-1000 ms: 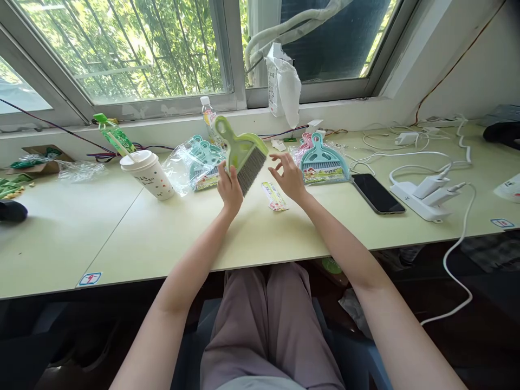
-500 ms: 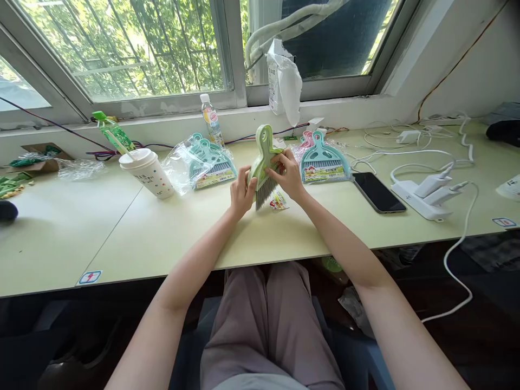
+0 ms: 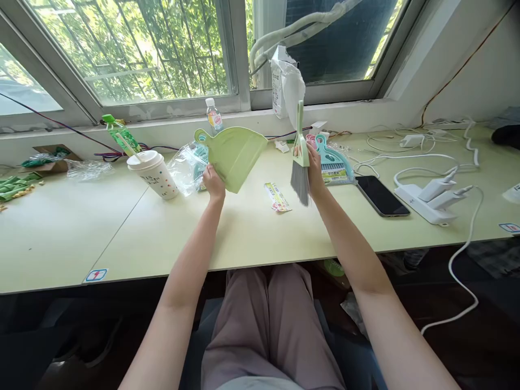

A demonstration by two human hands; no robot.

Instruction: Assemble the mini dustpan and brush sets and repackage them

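Observation:
My left hand (image 3: 214, 182) grips a green dustpan (image 3: 235, 157) by its lower left edge, its flat pan raised above the table. A small green hand brush (image 3: 300, 168) stands upright in my right hand (image 3: 314, 170), grey bristles pointing down. The two are held well apart. On the table between them lies a printed paper label (image 3: 277, 197). Behind my right hand sits a blue dustpan and brush set (image 3: 335, 165) with its label on. Partly hidden by the green dustpan, another blue set (image 3: 200, 160) lies in clear plastic wrap (image 3: 181, 168).
A white paper cup (image 3: 153, 174) with a straw and a green bottle (image 3: 121, 134) stand at the left. To the right lie a black phone (image 3: 382, 195) and a white power strip (image 3: 426, 201) with cables. A clear bottle (image 3: 214, 116) stands by the window sill.
The green dustpan and brush, held together before, are now apart: dustpan moved left in my left hand, brush right in my right. The label on the table has come into full view.

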